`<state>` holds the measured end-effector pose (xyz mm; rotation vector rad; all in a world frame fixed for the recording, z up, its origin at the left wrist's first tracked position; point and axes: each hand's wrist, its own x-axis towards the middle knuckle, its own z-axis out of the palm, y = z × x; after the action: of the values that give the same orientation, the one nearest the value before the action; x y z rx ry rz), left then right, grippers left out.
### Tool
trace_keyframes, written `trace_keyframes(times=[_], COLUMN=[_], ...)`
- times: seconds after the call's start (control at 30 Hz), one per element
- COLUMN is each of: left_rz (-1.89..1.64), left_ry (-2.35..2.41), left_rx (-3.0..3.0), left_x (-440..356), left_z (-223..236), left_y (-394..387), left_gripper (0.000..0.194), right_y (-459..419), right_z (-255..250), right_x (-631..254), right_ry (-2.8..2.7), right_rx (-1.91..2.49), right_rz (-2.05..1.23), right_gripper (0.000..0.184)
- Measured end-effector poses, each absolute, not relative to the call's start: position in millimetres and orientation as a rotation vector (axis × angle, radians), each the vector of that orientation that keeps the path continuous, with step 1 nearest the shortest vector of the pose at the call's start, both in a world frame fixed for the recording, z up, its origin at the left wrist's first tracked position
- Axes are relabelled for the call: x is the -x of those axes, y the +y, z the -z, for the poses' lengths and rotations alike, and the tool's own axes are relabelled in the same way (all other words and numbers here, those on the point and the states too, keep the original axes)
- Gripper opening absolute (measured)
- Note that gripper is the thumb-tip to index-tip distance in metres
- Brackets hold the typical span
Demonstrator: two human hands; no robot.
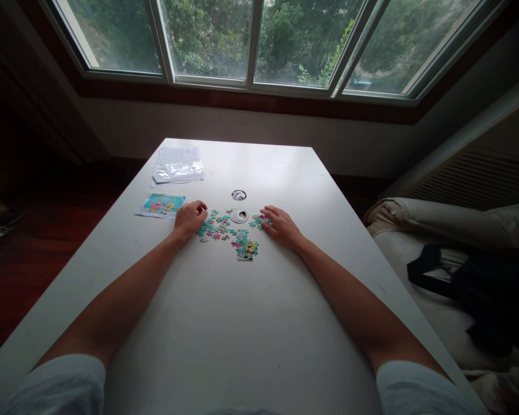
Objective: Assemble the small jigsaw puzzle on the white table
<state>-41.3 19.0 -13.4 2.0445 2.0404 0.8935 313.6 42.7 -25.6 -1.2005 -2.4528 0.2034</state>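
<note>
Loose jigsaw pieces [217, 226], mostly turquoise with some pink, are spread across the middle of the white table. Just below them lies a small joined section of puzzle [247, 248] with a yellow cartoon figure. My left hand [191, 218] rests at the left edge of the loose pieces, fingers curved and a gap showing toward the thumb. My right hand [282, 226] lies over a smaller cluster of pieces [256, 221], its fingers stretched forward and touching or covering some. Between the hands sits a round silvery lid or tin [239, 215], with something dark on it.
A printed picture sheet [162, 205] lies left of my left hand. Behind it are papers in a clear plastic sleeve [179, 165]. A round disc [239, 195] lies farther back on the table [259, 323]. Dark cloth [480, 282] lies on the seat at right.
</note>
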Motion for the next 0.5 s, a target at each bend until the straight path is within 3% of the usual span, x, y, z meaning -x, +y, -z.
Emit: trace_keyframes(times=[0.5], left_rz=[-0.850], left_ry=[1.935], left_rx=[-2.234], left_x=[38.2], left_z=[14.2], left_y=[17.6], left_gripper=[0.011], right_y=[43.0], right_z=[25.3], right_x=[-313.1], right_ry=[-2.458], right_rx=[1.210], right_rz=[-0.201], right_gripper=[0.050])
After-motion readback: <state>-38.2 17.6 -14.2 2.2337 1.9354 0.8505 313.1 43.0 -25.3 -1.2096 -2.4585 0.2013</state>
